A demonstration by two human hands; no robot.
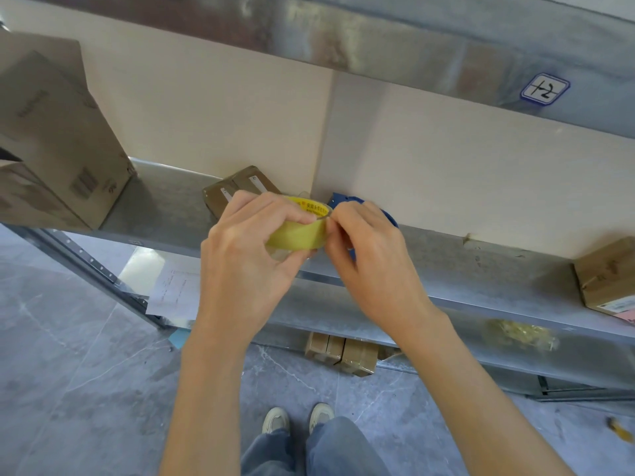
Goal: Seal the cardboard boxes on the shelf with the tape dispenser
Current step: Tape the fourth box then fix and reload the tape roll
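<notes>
- Between the two hands, held out over the front lip of the shelf (481, 249): a roll of yellow tape (299, 235). It touches nothing on the shelf, presumably so it can be turned freely while its end is found.
- Left hand (247, 266): fingers and thumb are curled round the roll, grasping it by its rim and outer face. This grip likely steadies the roll against the other hand's pull.
- Right hand (371, 266): thumb and forefinger pinch at the roll's right rim, apparently picking at the free end of the tape. Whether the end has lifted cannot be told.
- Just behind the right hand, on the shelf: the blue tape dispenser (343, 199), mostly hidden by the knuckles. It lies unheld, probably waiting for the roll to be loaded.
- Just behind the left hand, near the back wall: a small cardboard box (237, 187) with pale labels on top. Whether it is sealed cannot be told.
- Well to the left of the left hand: a large cardboard box (58, 149), leaning at the shelf's end.
- Well to the right of the right hand: another cardboard box (608, 280), close to the front edge.
- Room for moving: bare shelf surface runs from each hand outward to these two outer boxes. The upper shelf (378, 39) overhangs above the hands and limits any lift.
- Below the hands: further small boxes (343, 352) on a lower level.
</notes>
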